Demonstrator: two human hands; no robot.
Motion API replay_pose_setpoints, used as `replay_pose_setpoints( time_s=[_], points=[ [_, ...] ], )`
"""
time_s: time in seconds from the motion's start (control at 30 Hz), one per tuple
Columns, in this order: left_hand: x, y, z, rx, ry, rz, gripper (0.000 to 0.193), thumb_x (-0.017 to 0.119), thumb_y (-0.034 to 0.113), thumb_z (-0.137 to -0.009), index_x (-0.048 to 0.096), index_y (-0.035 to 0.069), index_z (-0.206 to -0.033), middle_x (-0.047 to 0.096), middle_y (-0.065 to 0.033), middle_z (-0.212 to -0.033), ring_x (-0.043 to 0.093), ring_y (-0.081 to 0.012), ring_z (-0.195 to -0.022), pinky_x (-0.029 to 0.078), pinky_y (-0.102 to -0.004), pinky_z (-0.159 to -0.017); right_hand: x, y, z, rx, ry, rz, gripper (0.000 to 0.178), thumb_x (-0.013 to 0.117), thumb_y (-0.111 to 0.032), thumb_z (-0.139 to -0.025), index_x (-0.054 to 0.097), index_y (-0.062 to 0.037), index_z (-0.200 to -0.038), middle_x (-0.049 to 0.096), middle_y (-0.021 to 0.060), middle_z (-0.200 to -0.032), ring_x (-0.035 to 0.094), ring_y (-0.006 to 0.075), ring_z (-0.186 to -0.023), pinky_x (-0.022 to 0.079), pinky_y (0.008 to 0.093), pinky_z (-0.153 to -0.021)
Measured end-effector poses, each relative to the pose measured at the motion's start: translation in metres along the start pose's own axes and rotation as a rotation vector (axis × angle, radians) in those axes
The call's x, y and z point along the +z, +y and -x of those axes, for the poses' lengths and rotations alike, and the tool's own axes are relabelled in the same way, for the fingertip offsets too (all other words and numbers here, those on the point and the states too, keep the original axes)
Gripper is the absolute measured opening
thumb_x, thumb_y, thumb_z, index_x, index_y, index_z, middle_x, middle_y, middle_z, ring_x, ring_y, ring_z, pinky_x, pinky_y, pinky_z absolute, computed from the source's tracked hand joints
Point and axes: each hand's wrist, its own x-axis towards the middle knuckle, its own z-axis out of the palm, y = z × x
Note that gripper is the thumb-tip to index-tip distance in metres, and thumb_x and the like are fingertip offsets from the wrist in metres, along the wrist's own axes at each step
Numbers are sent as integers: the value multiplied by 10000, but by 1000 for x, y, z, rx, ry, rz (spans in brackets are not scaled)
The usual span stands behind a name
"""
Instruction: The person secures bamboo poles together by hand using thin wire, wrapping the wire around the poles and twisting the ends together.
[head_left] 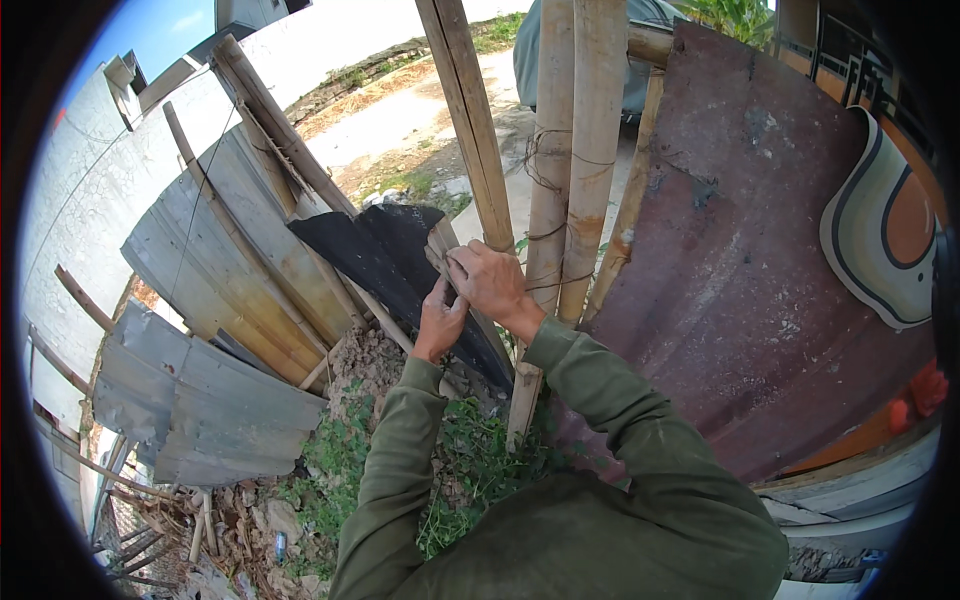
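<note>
My right hand (pixel 490 283) is closed around the upper end of a pale wooden strip (pixel 442 236), its fingers curled. Just below and to the left, my left hand (pixel 441 322) pinches against the same strip, thumb and fingertips raised. What lies between the fingertips is hidden. The strip stands along the edge of a black sheet (pixel 385 240) with a ragged top, which slopes down behind my left hand. Close to my right hand, a brown split bamboo post (pixel 468 120) leans, and two pale bamboo poles (pixel 553 160) bound with wire stand upright.
A rusty reddish metal sheet (pixel 740 220) fills the right side, with a patterned panel (pixel 880 220) beyond it. Corrugated metal sheets (pixel 230 240) and bamboo stakes stand at left. Green weeds (pixel 340 450) and a dirt mound (pixel 365 365) lie below. A covered vehicle (pixel 640 60) is behind the poles.
</note>
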Motion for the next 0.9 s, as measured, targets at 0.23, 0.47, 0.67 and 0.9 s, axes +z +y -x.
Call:
replay_pose_setpoints(
  time_s=[0.23,0.47,0.67,0.9],
  points=[
    [-6,-2,-1,-29,-35,21,342,576,127,-926,548,-26,-1231,656,-84,-1039,583,-138,-946,476,-299,-851,4,4,-2,-75,-33,-23,110,656,-187,-854,660,-82,-886,626,89,-793,650,331,-686,525,419,-590],
    [-13,-4,-4,-103,-94,-9,317,521,64,-904,562,-24,-1206,634,-45,-1045,544,-119,-954,458,-285,-831,7,12,2,-69,-7,-103,115,661,-171,-846,677,-71,-899,668,105,-846,663,330,-721,537,407,-618],
    [-14,0,-7,-242,-145,9,348,498,38,-893,564,-16,-1230,607,-13,-1072,521,-107,-948,444,-261,-843,12,13,6,38,74,-247,127,657,-164,-842,703,-60,-898,705,116,-892,679,324,-773,547,399,-671],
    [-13,-4,-7,-222,-148,108,330,527,91,-958,545,-33,-1263,611,-38,-1149,536,-112,-1023,448,-269,-894,23,11,9,72,209,-300,116,649,-162,-831,683,-71,-894,681,130,-842,663,353,-737,534,445,-634]
  ],
)
